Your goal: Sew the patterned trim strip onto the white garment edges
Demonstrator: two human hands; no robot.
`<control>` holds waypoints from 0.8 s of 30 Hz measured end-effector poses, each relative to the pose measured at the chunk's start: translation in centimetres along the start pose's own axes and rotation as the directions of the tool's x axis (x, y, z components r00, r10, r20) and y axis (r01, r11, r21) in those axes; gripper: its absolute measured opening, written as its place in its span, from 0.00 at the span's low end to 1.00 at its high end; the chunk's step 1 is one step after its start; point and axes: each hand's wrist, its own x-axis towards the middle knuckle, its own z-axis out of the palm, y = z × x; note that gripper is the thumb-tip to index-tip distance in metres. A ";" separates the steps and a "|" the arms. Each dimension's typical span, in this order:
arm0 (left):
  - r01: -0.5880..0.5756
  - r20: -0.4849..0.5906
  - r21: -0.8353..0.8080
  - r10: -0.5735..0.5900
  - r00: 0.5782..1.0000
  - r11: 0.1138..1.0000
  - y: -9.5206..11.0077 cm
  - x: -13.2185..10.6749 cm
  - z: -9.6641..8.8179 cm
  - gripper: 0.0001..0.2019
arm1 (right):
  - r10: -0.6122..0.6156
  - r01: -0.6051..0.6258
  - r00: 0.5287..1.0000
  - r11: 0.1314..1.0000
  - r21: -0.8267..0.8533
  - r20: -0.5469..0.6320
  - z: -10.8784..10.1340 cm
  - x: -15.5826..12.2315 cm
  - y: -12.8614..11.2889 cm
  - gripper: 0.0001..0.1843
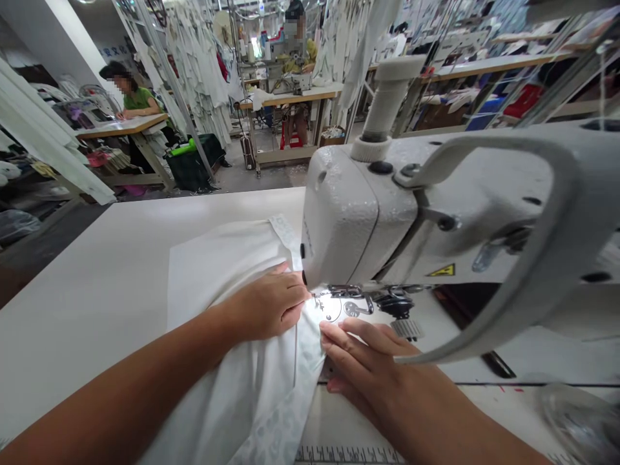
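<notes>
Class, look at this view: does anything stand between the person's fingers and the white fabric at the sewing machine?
Nothing visible does: the left hand and right hand both rest directly on the white fabric, close beside the sewing machine's presser foot.

Upper left of the frame, a co-worker (138, 100) in a green top, seated at a wooden table (121, 126), beside racks of hanging white garments (198, 71). Below the racks, a dark bundle (188, 165) on the floor. Upper centre, a second co-worker (296, 39) at a sewing machine (285, 48), above a red stool (290, 134). Upper right, a long wooden table (498, 64), with blue crates (484, 121) and a red item (523, 100) nearby.
</notes>
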 end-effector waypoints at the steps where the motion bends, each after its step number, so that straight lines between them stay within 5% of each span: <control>1: 0.002 -0.001 0.000 -0.002 1.000 1.000 0.0 0.0 0.0 0.07 | 0.000 0.000 1.000 1.000 -0.005 -0.018 0.0 0.1 0.0 0.15; 6: 0.023 0.007 -0.017 -0.023 1.000 1.000 0.1 0.0 0.0 0.06 | 0.015 -0.016 0.997 1.000 -0.017 -0.081 -0.1 0.2 -0.1 0.15; 15: 0.047 0.019 -0.073 -0.046 0.999 0.996 0.3 0.1 -0.3 0.07 | -0.034 0.029 0.998 0.994 -0.104 -0.050 -0.4 0.5 -0.1 0.08; 24: 0.046 0.033 -0.016 -0.045 0.998 0.999 0.0 -0.1 -0.1 0.09 | 0.046 -0.045 0.998 0.999 -0.027 0.037 -0.3 0.1 -0.1 0.13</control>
